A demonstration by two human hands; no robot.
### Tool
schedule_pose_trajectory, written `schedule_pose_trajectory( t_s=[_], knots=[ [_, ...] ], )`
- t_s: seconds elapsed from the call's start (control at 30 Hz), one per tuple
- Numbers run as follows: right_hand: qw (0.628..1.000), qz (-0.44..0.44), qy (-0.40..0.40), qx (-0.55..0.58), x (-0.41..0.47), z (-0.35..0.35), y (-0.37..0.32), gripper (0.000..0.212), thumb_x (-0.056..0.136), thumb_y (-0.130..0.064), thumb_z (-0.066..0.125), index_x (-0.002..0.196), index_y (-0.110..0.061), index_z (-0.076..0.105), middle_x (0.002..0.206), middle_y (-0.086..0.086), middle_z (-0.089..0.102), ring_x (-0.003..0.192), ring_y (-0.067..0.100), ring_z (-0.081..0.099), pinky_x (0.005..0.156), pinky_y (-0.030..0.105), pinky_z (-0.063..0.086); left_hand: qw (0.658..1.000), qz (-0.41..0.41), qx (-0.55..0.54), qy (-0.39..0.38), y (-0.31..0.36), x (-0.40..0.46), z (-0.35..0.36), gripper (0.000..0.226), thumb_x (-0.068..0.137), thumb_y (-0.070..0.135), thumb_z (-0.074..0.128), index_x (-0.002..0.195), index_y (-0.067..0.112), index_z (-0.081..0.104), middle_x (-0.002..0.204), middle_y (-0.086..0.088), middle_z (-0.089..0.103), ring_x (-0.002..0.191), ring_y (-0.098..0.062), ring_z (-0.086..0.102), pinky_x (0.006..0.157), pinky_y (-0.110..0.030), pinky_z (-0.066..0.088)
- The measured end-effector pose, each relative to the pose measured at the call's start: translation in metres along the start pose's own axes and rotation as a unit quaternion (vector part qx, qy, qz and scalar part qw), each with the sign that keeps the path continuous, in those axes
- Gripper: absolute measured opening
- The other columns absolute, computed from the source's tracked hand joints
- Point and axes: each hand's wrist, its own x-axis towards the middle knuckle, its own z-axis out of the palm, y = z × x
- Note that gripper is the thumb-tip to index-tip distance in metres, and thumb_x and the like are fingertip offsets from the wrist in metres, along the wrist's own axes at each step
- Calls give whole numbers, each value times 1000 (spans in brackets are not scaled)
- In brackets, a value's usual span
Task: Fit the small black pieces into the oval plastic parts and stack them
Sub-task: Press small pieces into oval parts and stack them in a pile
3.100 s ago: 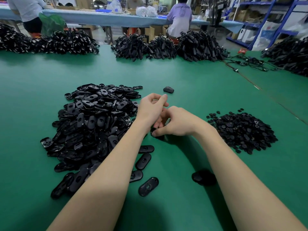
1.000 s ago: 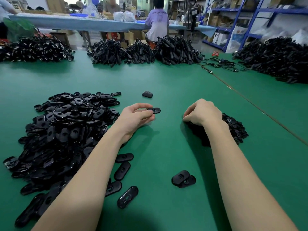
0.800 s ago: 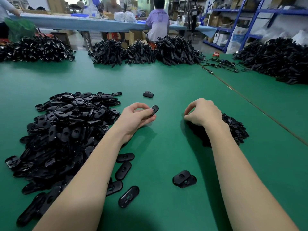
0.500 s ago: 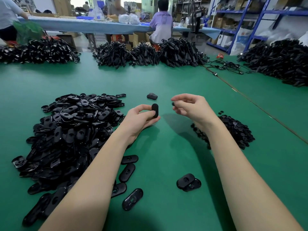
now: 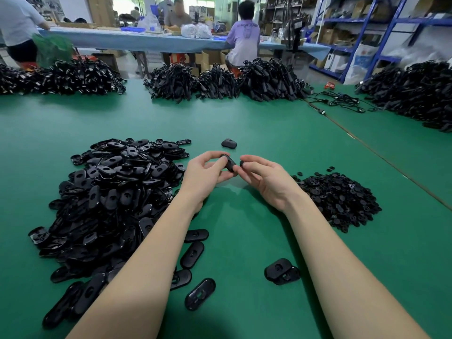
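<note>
Fingers: left hand [image 5: 206, 174] pinches black oval plastic part [image 5: 228, 163] above green table [image 5: 244, 241] | right hand [image 5: 263, 176] pinches, seemingly, small black piece [image 5: 241, 163] just beside | risk: misaligned piece slips, drops.

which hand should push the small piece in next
Right, probably. The right hand already pinches a small piece at its fingertips, beside the oval part that the left hand grips and steadies.
</note>
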Motion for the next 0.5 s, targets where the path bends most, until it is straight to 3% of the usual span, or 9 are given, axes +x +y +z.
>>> schedule_pose_trajectory(
  t_s=[0.1,0.27,0.5],
  knots=[
    [1000,0,5,0,1,-1,0,13,95,13,56,97,5,65,81,16,76,78,24,77,70,20,60,1000,5,-6,9,1,0,1,14,98,8,60,97,13,73,79,3,77,74,-19,76,68,-16,56],
    [999,-11,1,-48,3,0,1,14,94,9,59,97,0,69,82,12,76,77,22,77,69,20,59,1000,11,-1,26,2,1,1,11,97,9,63,100,9,73,87,-8,76,72,-16,75,69,-19,58],
    [991,-33,30,-123,3,5,4,7,90,1,71,93,-6,71,75,5,74,62,11,70,58,18,55,999,0,-38,29,2,1,-2,9,93,7,68,99,8,75,81,-4,77,79,-19,73,73,-18,57]
  ],
)
